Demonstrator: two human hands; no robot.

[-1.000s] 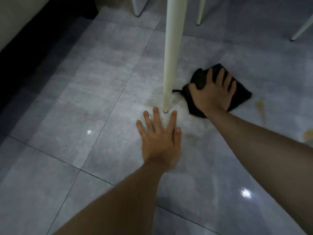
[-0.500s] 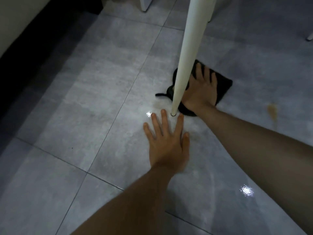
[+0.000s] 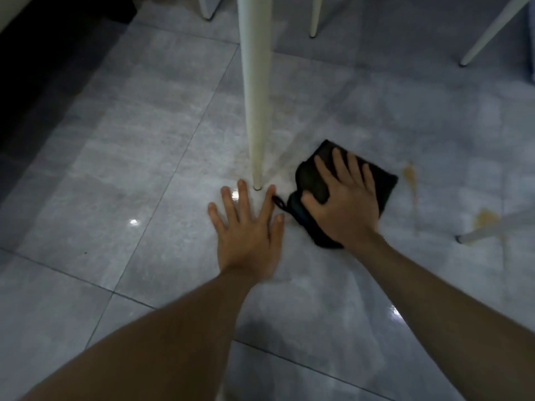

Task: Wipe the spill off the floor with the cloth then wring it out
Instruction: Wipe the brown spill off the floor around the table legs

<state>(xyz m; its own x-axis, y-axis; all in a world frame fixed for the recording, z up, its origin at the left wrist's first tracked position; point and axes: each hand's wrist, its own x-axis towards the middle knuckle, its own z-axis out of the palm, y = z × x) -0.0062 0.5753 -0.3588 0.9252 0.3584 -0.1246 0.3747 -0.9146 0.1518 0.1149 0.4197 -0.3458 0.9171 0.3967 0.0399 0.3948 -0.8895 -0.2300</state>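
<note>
A black cloth [image 3: 314, 180] lies bunched on the grey tiled floor, just right of a white table leg [image 3: 254, 111]. My right hand [image 3: 344, 201] presses flat on top of the cloth, thumb hooked over its near-left edge. My left hand [image 3: 249, 227] rests palm-down on the wet tile with fingers spread, its fingertips at the foot of the leg. Brownish spill marks [image 3: 409, 175] streak the floor to the right of the cloth, with a larger patch [image 3: 485, 218] further right.
More white furniture legs stand at the back [image 3: 314, 15] and back right [image 3: 489, 30]. Another pale leg [image 3: 498, 227] comes in low from the right edge. A dark skirting strip [image 3: 43, 68] runs along the left wall.
My right hand has slid the cloth from behind the table leg out to its right and nearer to me. My left hand stays planted on the floor.
</note>
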